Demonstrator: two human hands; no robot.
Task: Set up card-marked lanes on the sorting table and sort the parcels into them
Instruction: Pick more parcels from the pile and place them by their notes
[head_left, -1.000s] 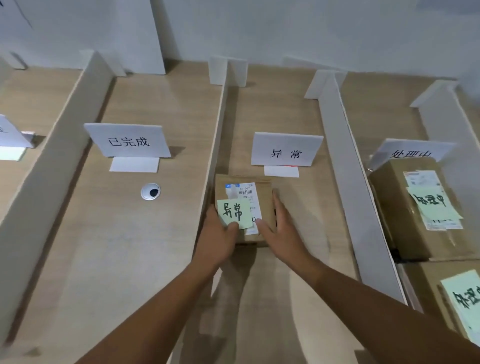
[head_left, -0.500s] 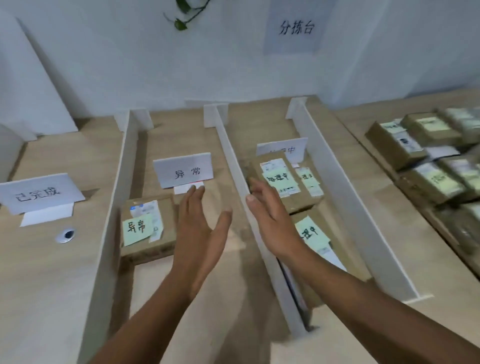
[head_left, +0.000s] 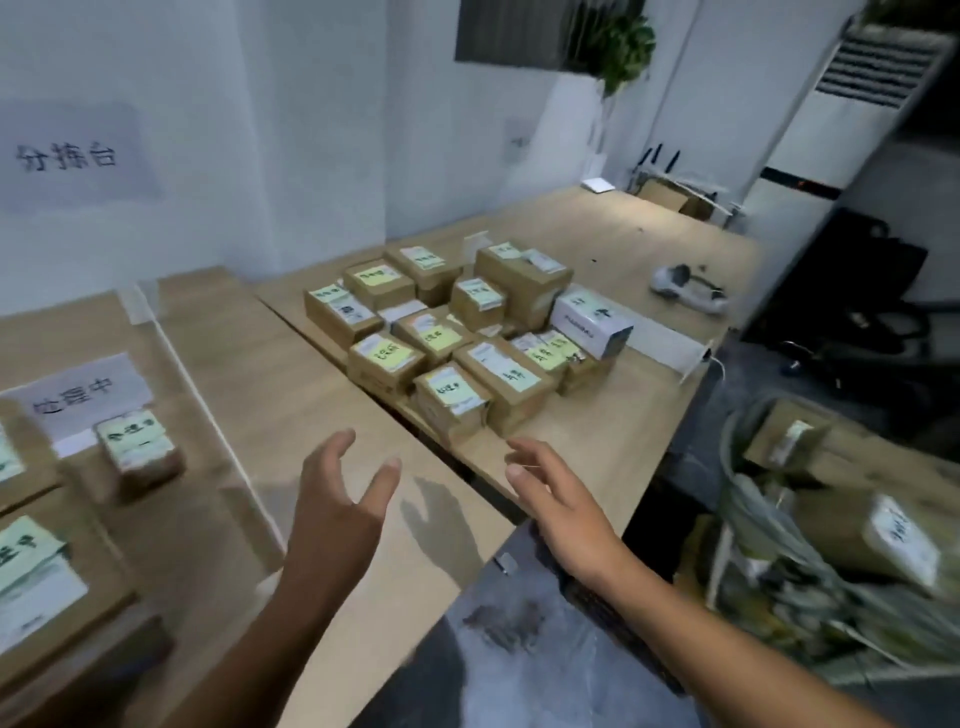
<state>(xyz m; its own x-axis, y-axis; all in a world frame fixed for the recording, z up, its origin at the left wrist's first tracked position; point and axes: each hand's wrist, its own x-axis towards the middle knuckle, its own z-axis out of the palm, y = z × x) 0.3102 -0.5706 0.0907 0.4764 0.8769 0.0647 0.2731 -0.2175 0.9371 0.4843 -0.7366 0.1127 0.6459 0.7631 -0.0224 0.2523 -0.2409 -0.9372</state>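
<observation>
Both hands — the left hand (head_left: 337, 512) and right hand (head_left: 558, 501) — hang spread and empty over the table's (head_left: 291, 395) near edge, apparently reaching for the unsorted parcels (head_left: 452, 332) clustered mid-table beyond the lanes.

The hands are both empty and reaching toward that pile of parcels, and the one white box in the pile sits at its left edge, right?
Not quite. In the head view the white box sits at the right edge of the pile of parcels. The left hand and right hand are indeed empty and open.
</observation>
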